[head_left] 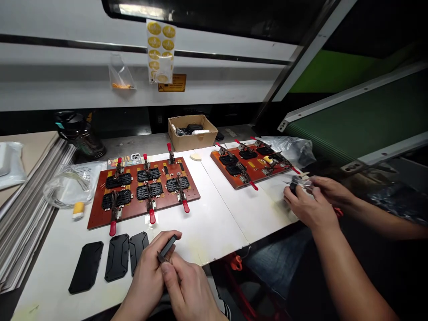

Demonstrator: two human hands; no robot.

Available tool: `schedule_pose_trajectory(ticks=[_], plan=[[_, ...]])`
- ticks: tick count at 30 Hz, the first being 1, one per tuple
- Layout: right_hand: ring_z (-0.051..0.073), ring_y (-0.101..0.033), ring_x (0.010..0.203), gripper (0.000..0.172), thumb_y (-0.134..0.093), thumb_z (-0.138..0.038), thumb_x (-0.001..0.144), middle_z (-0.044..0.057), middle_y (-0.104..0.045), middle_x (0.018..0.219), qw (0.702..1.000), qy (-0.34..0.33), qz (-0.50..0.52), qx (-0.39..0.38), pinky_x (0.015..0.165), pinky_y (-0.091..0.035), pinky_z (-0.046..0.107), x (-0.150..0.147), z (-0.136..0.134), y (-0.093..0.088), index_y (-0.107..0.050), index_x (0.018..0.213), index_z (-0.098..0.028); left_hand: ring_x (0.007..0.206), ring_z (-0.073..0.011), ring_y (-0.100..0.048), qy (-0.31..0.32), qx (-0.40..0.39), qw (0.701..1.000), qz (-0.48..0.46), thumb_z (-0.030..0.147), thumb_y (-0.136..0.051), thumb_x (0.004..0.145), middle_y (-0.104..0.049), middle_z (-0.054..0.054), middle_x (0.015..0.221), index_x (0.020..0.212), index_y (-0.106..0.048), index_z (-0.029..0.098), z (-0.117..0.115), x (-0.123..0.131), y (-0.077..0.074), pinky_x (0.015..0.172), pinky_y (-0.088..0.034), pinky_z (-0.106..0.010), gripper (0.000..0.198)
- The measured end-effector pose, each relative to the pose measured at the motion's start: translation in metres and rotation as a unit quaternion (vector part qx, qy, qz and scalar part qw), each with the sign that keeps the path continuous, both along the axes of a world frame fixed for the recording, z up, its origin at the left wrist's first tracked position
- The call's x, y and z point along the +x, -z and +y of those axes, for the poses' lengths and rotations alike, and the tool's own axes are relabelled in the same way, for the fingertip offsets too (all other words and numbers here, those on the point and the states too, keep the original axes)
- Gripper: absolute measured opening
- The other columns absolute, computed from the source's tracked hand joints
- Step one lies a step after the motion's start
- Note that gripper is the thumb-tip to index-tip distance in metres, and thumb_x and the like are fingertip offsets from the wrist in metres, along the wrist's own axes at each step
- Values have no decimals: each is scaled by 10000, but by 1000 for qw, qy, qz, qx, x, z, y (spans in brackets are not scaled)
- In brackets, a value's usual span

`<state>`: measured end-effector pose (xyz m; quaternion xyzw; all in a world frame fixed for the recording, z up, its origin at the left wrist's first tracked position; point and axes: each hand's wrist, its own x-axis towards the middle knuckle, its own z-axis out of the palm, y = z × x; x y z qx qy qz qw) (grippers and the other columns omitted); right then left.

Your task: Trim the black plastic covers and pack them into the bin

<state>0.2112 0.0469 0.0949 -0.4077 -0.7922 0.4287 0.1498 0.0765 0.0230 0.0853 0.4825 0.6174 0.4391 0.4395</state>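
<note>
My left hand (147, 267) grips a black plastic cover (170, 245), held edge-on above the front of the table. Close against it, my right hand (192, 283) pinches a thin, pointed blade (161, 257) at the cover's near end; the rest of the blade is hidden by my fingers. To the left of my hands lie a black plate (86, 267), a second plate (117, 257) and a third plate (137, 245), partly behind my left hand. Beyond them sits a red-brown fixture board (133, 209), its red-handled toggle clamps around several black ribbed parts.
A co-worker's hands (309, 203) hold a small dark part at right, beside a second fixture board (230, 180). A cardboard box (187, 141) of parts stands behind. Stacked sheets (40, 214), a plastic bag (72, 183) and a yellow-and-white cap (78, 209) are at left.
</note>
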Motion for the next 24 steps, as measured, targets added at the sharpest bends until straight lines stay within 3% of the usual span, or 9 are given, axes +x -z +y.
schedule_pose_trajectory(ticks=[9,14,19,24], plan=[[179,-604,629,495,-193,-518,1051,36,-673,752,1000,17,-22,-10,572,-283,277,0,-6,-5,-554,901,-214,1106,-223,-645,-7,-34,999,34,223,-489,907,-676,-62,1247,1184,-640,236,-5,0,-1,941,-472,-310,315],[139,-468,547,466,-217,-523,1058,-11,-549,658,998,50,-14,-36,555,-241,274,2,-3,-5,-464,803,-221,1129,-212,-628,-21,-45,998,39,143,-472,849,-675,-42,1236,1185,-632,248,-9,2,-6,961,-461,-304,386],[119,-386,539,452,-247,-522,1069,-38,-447,635,994,96,12,-56,545,-219,265,14,12,-4,-409,770,-224,1187,-221,-610,-40,-33,997,60,263,-467,940,-671,-57,1249,1163,-638,247,-9,6,-4,1031,-438,-321,281],[115,-416,541,437,-287,-504,1065,-35,-491,636,998,24,4,-57,549,-240,258,20,10,-9,-447,776,-219,1163,-203,-622,-35,-40,998,23,134,-474,819,-685,-31,1219,1151,-647,247,-1,11,-3,1010,-453,-302,391]])
